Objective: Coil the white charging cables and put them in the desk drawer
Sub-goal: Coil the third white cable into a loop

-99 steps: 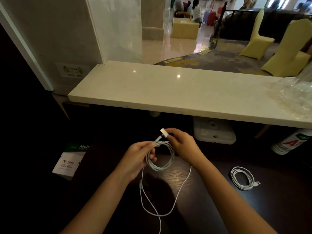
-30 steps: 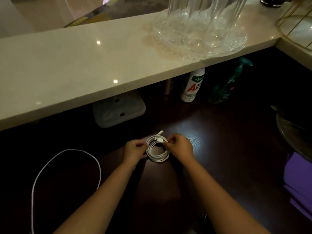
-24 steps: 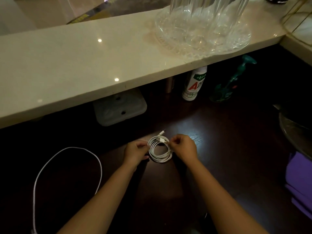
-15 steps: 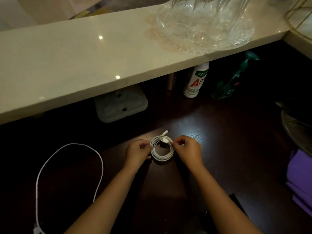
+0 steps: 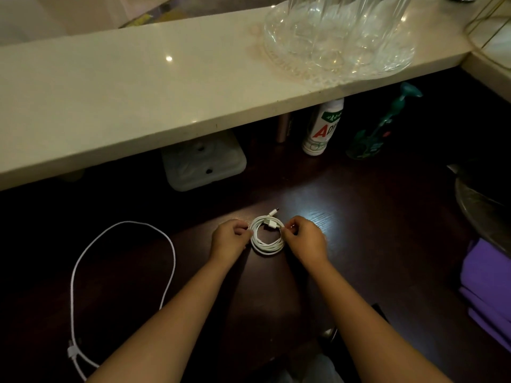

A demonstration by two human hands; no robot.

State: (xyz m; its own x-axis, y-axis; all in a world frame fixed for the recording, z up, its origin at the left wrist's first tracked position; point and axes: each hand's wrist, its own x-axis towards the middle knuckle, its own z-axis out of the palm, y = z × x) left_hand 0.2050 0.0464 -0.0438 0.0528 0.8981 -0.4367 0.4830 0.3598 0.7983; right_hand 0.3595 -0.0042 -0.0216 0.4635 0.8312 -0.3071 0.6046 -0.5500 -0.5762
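Pale stone counter (image 5: 138, 87) runs across the upper frame, glass dish (image 5: 340, 37) at upper right. Dark wood desk (image 5: 373, 230) fills the rest. Loose white cable (image 5: 171, 255) sprawls in an open loop at lower left, plug end near the bottom edge, well apart from both hands. Coiled white cable (image 5: 266, 236) sits at frame centre on or just above the desk, flat ring, one connector poking up-right.

Left hand (image 5: 229, 240) pinches the coil's left side, fingers curled. Right hand (image 5: 304, 240) pinches the right side, same curl. Coil sits dead between them, neither hand nearer.

No drawer visible in frame. Judgement: this coil looks finished, stow comes next. The loose cable lies toward frame left, so the left hand is the nearer one for it.
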